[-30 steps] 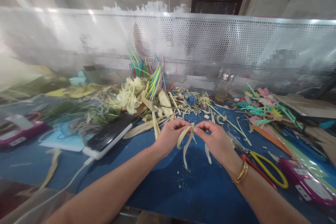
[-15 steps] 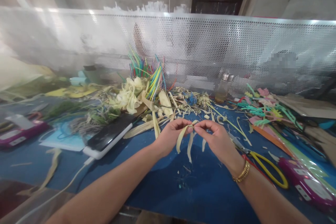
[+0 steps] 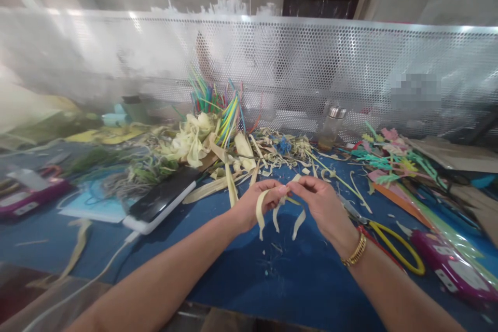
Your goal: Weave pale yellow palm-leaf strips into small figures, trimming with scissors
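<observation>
Pale dried husk strips (image 3: 260,215) hang from my fingertips above the blue tabletop (image 3: 249,280). My left hand (image 3: 260,202) pinches them from the left, thumb and forefinger together. Its fingertips meet those of my right hand (image 3: 317,197), which pinches the same piece from the right. Several narrow ends curl downward below the two hands. The exact spot where the strips join is covered by my fingers. Yellow-handled scissors (image 3: 397,249) lie just right of my right wrist, partly behind it.
Behind my hands spreads a heap of husk scraps (image 3: 245,150) with coloured pipe stems (image 3: 229,114). A phone (image 3: 163,199) with a cable lies left. Purple glue-gun-like devices (image 3: 453,264) sit at both sides. A glass bottle (image 3: 332,127) stands by the perforated metal screen (image 3: 252,57).
The husk strips have turned in my fingers, so their loose ends hang differently, one now draped over my left hand. Both hands stay pinched together in nearly the same place.
</observation>
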`<state>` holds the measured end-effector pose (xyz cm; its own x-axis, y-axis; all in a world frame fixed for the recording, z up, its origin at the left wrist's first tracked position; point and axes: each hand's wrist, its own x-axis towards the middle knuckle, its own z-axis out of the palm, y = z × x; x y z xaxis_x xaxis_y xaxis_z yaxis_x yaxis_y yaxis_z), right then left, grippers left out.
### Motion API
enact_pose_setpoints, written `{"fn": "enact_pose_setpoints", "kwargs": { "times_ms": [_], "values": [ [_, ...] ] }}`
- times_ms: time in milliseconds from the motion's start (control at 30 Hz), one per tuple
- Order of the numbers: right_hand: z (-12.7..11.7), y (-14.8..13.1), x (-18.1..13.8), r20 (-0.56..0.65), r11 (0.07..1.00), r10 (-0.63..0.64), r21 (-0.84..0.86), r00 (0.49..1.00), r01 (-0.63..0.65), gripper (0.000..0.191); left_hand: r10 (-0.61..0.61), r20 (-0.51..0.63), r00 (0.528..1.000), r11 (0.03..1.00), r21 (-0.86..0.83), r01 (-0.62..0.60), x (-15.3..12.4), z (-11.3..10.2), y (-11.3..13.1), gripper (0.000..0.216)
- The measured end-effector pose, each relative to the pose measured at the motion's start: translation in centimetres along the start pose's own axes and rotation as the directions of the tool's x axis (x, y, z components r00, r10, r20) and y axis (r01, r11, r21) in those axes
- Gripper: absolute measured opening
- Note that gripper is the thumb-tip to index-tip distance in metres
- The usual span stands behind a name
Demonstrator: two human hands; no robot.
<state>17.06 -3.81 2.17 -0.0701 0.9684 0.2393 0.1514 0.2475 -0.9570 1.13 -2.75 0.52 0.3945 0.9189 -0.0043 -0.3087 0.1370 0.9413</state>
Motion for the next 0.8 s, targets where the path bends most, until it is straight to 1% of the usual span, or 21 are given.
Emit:
{"fn": "enact_pose_setpoints", "kwargs": {
  "times_ms": [100,200,300,433,633,700,800],
  "values": [
    [0.28,0.1,-0.19,-0.021,0.998,-0.032,-0.057,0.999,0.031,0.023,-0.003,-0.037,0.999,1.0,0.019,0.003,0.23,0.2,-0.21,0.033],
    [0.4,0.22,-0.26,-0.056,0.994,-0.066,-0.092,0.996,0.06,0.026,-0.037,-0.043,0.998,0.999,-0.004,0.037,0.26,0.35,-0.33,0.032],
    [0.38,0.32,-0.2,-0.078,0.992,-0.082,-0.104,0.994,0.074,0.028,-0.067,-0.021,0.998,0.998,-0.019,0.067,0.1,0.45,-0.26,0.031],
    [0.45,0.36,-0.13,-0.086,0.99,-0.09,-0.12,0.992,0.079,0.027,-0.088,0.005,0.996,0.996,0.014,0.088,-0.05,0.45,-0.16,0.028],
    [0.59,0.37,-0.17,-0.169,0.98,-0.147,-0.16,0.974,0.12,0.028,-0.078,0.036,0.996,0.997,0.002,0.078,-0.13,0.38,-0.24,0.027],
    [0.45,0.4,-0.04,-0.163,0.981,-0.127,-0.166,0.979,0.099,0.028,-0.082,0.044,0.996,0.996,-0.015,0.083,-0.13,0.32,-0.23,0.028],
    [0.01,0.42,0.27,-0.095,0.994,-0.03,-0.105,0.995,0.02,0.033,-0.078,0.051,0.996,0.995,-0.058,0.081,-0.03,0.14,-0.18,0.029]
  ]
}}
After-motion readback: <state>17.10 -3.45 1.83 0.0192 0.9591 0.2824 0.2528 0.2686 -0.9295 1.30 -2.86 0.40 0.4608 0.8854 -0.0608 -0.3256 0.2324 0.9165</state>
